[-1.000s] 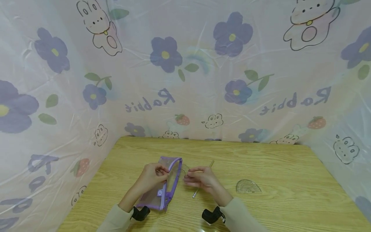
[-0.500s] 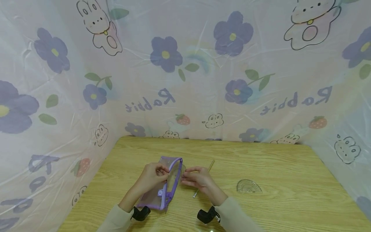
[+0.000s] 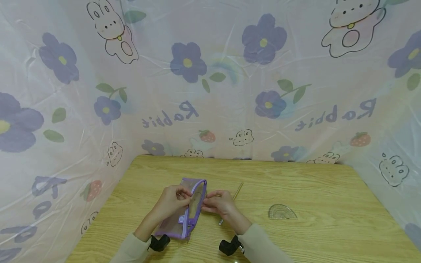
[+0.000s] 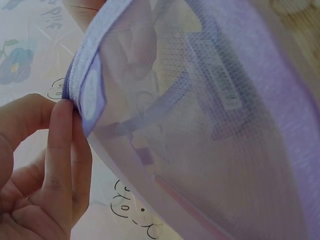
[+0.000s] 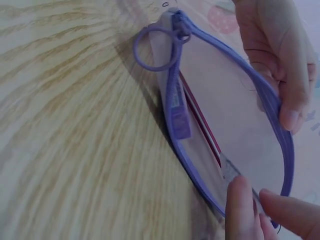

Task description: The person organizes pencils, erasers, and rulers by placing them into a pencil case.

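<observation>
Head view: the pouch (image 3: pixel 174 223) lies on the desk (image 3: pixel 322 190), unzipped; right of it, the pencil (image 3: pixel 238 190) is outside, near, and the protractor (image 3: pixel 282 212) farther off. The left hand (image 3: pixel 173 200) bends over the pouch; the right hand (image 3: pixel 224 205) points leftward at its mouth. Left wrist view: the left fingers pinch the pouch's zipper edge. Right wrist view: a red stick (image 5: pixel 201 119) is inside the pouch; the right fingers pinch a clear piece (image 5: pixel 230 169) at its mouth, insertion apparently incomplete.

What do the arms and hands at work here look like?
They're a person's. The left hand and right hand wear no gloves. The left sleeve and right sleeve are plain and pale beige. A black angled piece sits beside the left sleeve, a similar one beside the right.
</observation>
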`<action>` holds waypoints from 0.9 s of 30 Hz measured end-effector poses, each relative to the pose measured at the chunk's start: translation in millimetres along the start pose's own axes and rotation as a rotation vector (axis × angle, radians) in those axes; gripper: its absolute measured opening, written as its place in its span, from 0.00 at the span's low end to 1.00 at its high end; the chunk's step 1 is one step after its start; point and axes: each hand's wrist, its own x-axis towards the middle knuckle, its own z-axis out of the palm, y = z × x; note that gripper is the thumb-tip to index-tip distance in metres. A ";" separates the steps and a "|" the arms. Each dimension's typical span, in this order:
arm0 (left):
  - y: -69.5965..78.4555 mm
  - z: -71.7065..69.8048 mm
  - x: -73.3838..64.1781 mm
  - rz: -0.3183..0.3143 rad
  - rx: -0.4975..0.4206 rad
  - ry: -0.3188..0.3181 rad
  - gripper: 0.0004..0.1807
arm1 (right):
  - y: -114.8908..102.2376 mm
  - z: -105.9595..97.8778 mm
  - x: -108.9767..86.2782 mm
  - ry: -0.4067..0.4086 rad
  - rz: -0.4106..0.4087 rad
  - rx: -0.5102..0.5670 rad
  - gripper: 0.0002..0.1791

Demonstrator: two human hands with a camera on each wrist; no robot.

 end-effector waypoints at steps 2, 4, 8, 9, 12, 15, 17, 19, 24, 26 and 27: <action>0.0 0.0 -0.2 0.004 0.003 0.002 0.03 | 1.3 1.5 0.7 0.005 -0.001 -0.019 0.12; -0.5 0.0 -0.1 0.010 0.011 0.005 0.03 | 2.0 4.0 1.4 0.013 -0.006 -0.033 0.14; -1.6 0.2 0.2 0.014 0.044 0.015 0.02 | 4.4 9.5 3.0 0.041 -0.024 -0.066 0.16; -2.0 0.1 0.2 0.013 0.047 0.016 0.02 | 4.9 10.7 3.3 0.048 -0.026 -0.072 0.16; -2.4 -0.1 0.0 0.015 0.056 0.017 0.02 | 6.8 13.2 4.4 0.066 -0.028 -0.091 0.16; -2.6 -0.1 -0.3 0.016 0.051 0.013 0.02 | 8.3 14.2 5.1 0.075 -0.021 -0.117 0.16; -2.6 -0.2 -0.4 0.018 0.052 0.011 0.02 | 9.1 14.6 5.3 0.077 -0.016 -0.133 0.15; -2.7 -0.2 -0.5 0.018 0.052 0.011 0.02 | 9.6 15.1 5.3 0.078 -0.014 -0.143 0.15; -3.3 0.0 0.0 0.019 0.040 0.005 0.02 | 10.2 15.5 5.2 0.064 -0.020 -0.157 0.14; -3.7 0.1 0.4 0.022 0.034 0.001 0.02 | 10.3 15.3 5.2 0.048 -0.021 -0.165 0.14; -3.8 0.1 0.7 0.025 0.035 0.001 0.02 | 10.2 15.3 5.3 0.039 -0.021 -0.168 0.14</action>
